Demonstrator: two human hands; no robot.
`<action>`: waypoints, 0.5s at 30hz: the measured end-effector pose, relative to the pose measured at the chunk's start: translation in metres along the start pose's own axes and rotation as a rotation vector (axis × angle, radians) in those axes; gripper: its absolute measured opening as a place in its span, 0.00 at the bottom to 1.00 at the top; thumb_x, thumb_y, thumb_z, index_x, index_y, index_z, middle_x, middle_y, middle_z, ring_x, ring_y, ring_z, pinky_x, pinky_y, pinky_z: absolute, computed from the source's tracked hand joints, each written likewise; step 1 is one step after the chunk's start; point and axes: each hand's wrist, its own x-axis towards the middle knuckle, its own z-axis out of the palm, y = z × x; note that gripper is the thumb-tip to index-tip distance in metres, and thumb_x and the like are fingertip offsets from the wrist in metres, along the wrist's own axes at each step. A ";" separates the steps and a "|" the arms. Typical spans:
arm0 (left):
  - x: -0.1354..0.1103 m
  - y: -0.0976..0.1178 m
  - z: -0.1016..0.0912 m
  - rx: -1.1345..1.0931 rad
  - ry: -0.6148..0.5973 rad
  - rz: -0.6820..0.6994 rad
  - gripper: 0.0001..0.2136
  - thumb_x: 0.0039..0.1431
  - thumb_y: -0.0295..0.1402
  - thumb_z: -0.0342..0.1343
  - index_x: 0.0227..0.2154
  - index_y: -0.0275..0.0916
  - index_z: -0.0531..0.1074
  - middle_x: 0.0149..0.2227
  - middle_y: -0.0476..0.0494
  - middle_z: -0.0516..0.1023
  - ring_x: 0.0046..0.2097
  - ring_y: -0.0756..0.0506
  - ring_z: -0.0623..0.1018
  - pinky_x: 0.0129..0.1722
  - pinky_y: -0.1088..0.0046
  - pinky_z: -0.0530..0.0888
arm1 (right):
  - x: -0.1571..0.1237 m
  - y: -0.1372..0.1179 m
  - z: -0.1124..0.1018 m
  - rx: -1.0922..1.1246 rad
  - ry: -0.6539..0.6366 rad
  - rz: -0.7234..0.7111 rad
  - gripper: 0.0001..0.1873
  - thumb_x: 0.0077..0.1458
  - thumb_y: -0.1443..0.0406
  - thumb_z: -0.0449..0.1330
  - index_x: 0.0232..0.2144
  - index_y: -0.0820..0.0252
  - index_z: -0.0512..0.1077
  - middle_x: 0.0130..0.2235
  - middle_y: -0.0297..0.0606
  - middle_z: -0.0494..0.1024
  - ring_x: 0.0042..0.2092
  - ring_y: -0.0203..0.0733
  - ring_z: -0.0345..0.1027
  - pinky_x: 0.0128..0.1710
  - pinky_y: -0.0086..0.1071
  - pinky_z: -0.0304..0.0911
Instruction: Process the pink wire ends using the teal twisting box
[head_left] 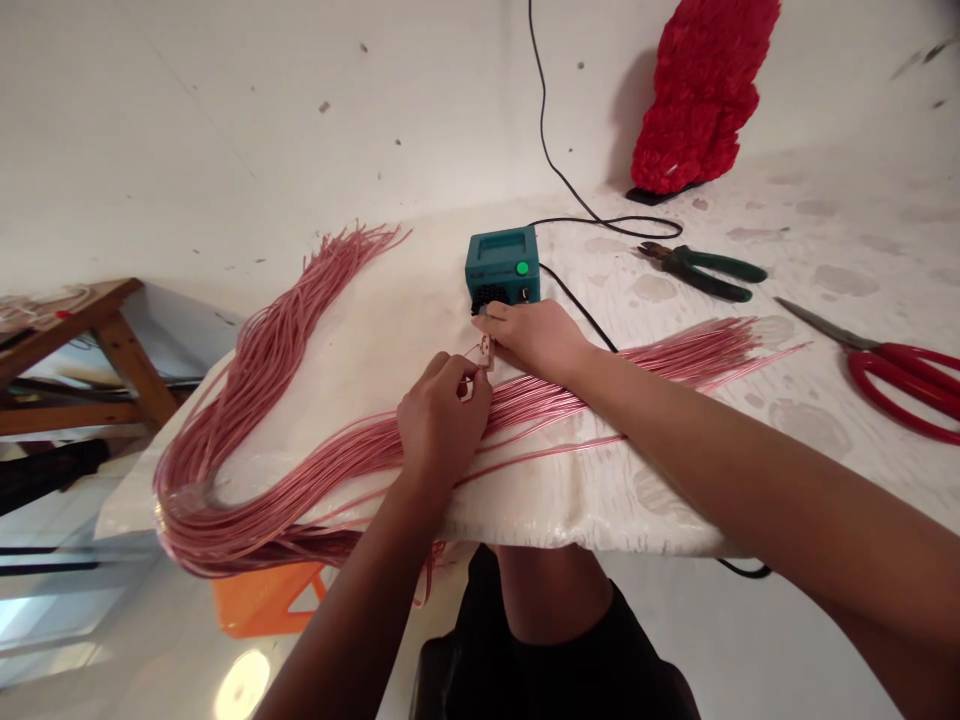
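My left hand (444, 408) is closed in a pinch over the wire bundle, with a thin pink wire (471, 384) between thumb and fingers. Just beyond its fingertips is a small pale pink block with dark marks (486, 350), perhaps a fingertip or a connector; I cannot tell which. My right hand (541, 342) reaches in from the right, its fingers bent together at the front of a small teal machine (502, 262) with a green button. Whatever its fingertips hold is hidden. Beneath both hands runs a thick bundle of pink wires (330, 465), curving round to the left.
Green-handled pliers (701, 268) and red-handled scissors (900, 365) lie on the right. A black cable (551, 150) leads up from the machine. At the back stands a red ruffled object (697, 100). An orange stool (262, 600) is below the table's (525, 525) front edge.
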 end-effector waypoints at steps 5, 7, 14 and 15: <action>0.000 0.000 -0.001 0.012 0.000 0.007 0.07 0.60 0.28 0.56 0.26 0.39 0.72 0.27 0.51 0.70 0.27 0.50 0.68 0.30 0.73 0.61 | 0.000 0.000 0.002 -0.006 0.038 0.003 0.19 0.67 0.65 0.51 0.55 0.59 0.72 0.53 0.41 0.78 0.38 0.43 0.74 0.25 0.36 0.38; 0.000 0.000 -0.001 0.015 0.006 0.012 0.07 0.60 0.29 0.56 0.26 0.39 0.73 0.26 0.51 0.68 0.27 0.51 0.66 0.30 0.72 0.61 | 0.000 0.001 0.001 -0.012 0.032 0.000 0.18 0.67 0.64 0.51 0.55 0.59 0.72 0.53 0.42 0.78 0.37 0.43 0.74 0.25 0.36 0.38; 0.000 -0.001 -0.001 0.010 0.019 0.025 0.08 0.60 0.29 0.56 0.26 0.39 0.75 0.25 0.52 0.66 0.26 0.51 0.66 0.29 0.73 0.61 | 0.000 0.003 -0.004 -0.013 -0.006 -0.030 0.19 0.67 0.65 0.52 0.56 0.60 0.71 0.54 0.45 0.76 0.37 0.43 0.73 0.25 0.36 0.40; 0.000 -0.001 -0.001 0.009 0.021 0.026 0.08 0.60 0.29 0.56 0.26 0.39 0.75 0.25 0.52 0.65 0.26 0.51 0.66 0.29 0.73 0.61 | 0.000 0.004 -0.003 -0.009 -0.004 -0.038 0.18 0.67 0.65 0.52 0.56 0.60 0.71 0.54 0.45 0.76 0.38 0.43 0.73 0.25 0.36 0.40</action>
